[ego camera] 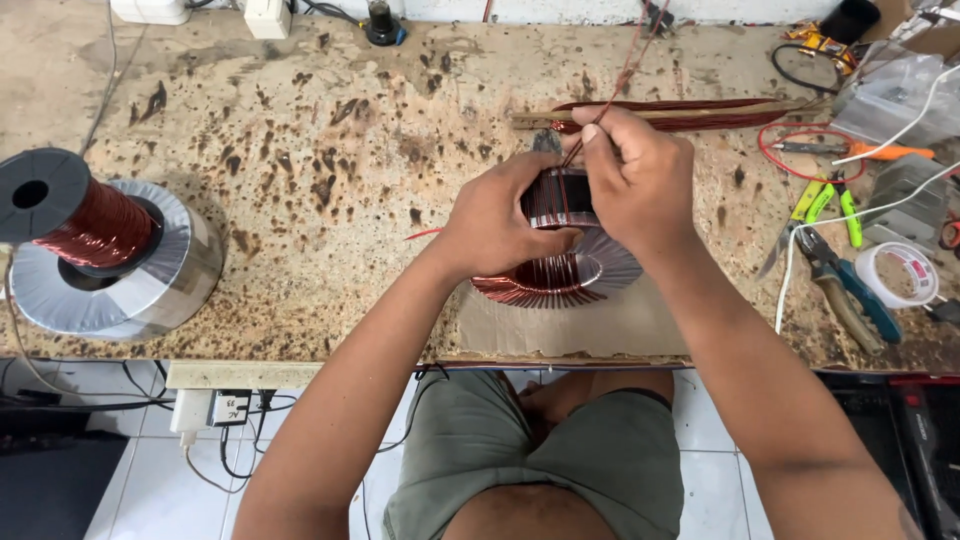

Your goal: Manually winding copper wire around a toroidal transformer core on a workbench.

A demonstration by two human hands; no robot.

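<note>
The toroidal coil sits on cardboard. Left hand clasps the coil's near-left rim; right hand pinches copper wire just above it. Wire spool far left of the coil, pliers right.

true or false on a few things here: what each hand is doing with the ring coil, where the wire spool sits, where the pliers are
1. The left hand grips the toroidal coil. True.
2. The right hand pinches a copper wire above the coil. True.
3. The wire spool stands at the right end of the workbench. False: it stands at the left end.
4. The coil lies on bare floor tiles. False: it rests on a piece of cardboard on the workbench.
5. The pliers lie right of the hands. True.
</note>
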